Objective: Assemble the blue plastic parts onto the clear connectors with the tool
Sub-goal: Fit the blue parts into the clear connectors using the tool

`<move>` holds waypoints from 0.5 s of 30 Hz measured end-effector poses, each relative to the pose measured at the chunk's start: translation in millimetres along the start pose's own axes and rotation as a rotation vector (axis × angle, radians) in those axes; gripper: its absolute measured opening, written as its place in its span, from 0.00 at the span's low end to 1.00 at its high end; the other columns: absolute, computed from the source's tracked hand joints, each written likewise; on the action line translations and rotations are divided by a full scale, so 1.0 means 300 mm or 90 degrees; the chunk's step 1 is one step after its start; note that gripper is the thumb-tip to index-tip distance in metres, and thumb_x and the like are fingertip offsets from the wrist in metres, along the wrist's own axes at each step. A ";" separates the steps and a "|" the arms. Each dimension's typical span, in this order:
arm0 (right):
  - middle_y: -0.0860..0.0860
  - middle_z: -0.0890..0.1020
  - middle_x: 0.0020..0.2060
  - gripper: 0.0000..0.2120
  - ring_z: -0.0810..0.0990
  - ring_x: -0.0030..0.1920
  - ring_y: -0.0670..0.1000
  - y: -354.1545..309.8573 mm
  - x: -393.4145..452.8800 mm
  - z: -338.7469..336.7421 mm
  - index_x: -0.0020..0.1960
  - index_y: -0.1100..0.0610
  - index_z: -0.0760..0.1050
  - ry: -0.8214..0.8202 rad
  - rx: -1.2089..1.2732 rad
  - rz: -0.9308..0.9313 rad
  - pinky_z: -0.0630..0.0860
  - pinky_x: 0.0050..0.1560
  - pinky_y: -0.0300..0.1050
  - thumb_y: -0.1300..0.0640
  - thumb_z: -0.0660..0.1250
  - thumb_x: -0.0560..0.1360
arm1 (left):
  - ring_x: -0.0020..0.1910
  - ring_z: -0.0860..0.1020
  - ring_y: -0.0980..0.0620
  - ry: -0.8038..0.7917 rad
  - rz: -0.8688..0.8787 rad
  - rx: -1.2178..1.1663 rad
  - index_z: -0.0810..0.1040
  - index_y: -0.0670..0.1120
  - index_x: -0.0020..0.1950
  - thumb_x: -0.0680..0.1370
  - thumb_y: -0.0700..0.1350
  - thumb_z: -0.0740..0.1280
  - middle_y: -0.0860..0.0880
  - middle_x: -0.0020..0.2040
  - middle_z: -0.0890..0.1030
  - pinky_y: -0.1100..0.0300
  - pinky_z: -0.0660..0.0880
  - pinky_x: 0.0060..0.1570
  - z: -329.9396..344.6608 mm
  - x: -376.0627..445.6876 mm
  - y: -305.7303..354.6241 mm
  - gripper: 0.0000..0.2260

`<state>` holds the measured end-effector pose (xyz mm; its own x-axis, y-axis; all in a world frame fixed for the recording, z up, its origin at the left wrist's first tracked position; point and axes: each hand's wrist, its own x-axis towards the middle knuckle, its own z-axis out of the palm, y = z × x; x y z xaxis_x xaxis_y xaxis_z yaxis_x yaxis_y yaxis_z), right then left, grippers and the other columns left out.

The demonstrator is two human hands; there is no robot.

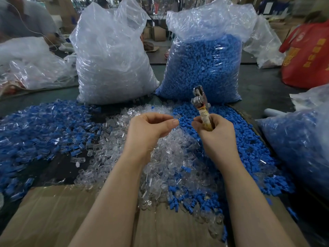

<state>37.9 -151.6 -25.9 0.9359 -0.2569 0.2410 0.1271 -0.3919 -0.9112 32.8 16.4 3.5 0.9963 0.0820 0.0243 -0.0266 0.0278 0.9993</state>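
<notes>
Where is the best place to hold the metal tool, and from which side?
Hold the tool by its tape-wrapped handle, coming from below, as the right hand does now. The handle is long and padded; the metal head points up and must stay free for the parts.

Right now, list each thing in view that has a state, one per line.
Left hand: fingers curled, thumb and forefinger pinched; anything held is too small to tell.
Right hand: grips the tool handle.
Tool: upright, metal head up.
Clear connector bag: upright, top open.
Blue part bag: upright, top open, nearly full.
Loose clear connectors: heaped between the forearms.
Loose blue parts: heaped at right.
</notes>
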 end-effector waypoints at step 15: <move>0.47 0.81 0.37 0.06 0.78 0.36 0.43 -0.053 -0.029 0.022 0.44 0.51 0.76 -0.049 0.125 -0.090 0.76 0.38 0.33 0.61 0.72 0.75 | 0.45 0.85 0.51 -0.017 -0.002 -0.046 0.83 0.43 0.49 0.74 0.32 0.71 0.46 0.43 0.86 0.60 0.81 0.49 0.009 0.005 -0.004 0.07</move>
<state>29.8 -137.3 -15.7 0.9256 -0.1401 0.3516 0.3132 -0.2378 -0.9194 34.6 14.0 2.5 0.9982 0.0549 0.0236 -0.0290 0.0998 0.9946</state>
